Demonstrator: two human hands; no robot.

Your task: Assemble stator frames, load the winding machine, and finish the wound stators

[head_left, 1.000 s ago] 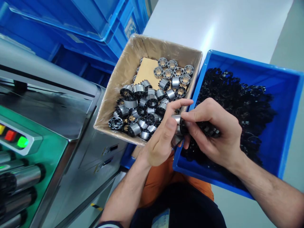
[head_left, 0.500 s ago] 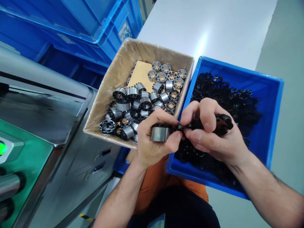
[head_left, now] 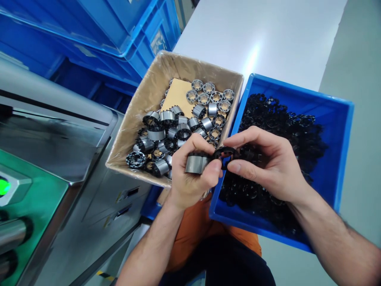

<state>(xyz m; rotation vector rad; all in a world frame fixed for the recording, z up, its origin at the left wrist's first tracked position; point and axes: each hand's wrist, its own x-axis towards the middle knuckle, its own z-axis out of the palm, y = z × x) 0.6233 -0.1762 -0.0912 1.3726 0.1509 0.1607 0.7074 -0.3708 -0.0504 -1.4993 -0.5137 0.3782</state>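
My left hand (head_left: 187, 188) is closed around a silver metal core (head_left: 195, 164), a short ribbed cylinder with a black toothed edge. A black plastic ring (head_left: 219, 152) stands on edge between the fingertips of both hands, just right of the core. The thumb and index finger of my right hand (head_left: 275, 165) touch that ring from the right, in a pinch. Dark pieces show behind those fingers, but I cannot tell whether they lie in the palm or in the bin. My hands are above the gap between the carton and the blue bin.
A plastic-lined carton (head_left: 122, 131) on the left holds many silver cores and a cardboard sheet (head_left: 177, 93). Black rings fill much of the blue bin (head_left: 339, 159) on the right. Stacked blue crates (head_left: 104, 24) and a metal machine (head_left: 98, 198) stand to the left; a white table (head_left: 276, 31) lies beyond.
The black ring has turned so its opening shows between my hands. My right fingers have straightened, and the black pieces that stuck out of that hand are no longer visible there.
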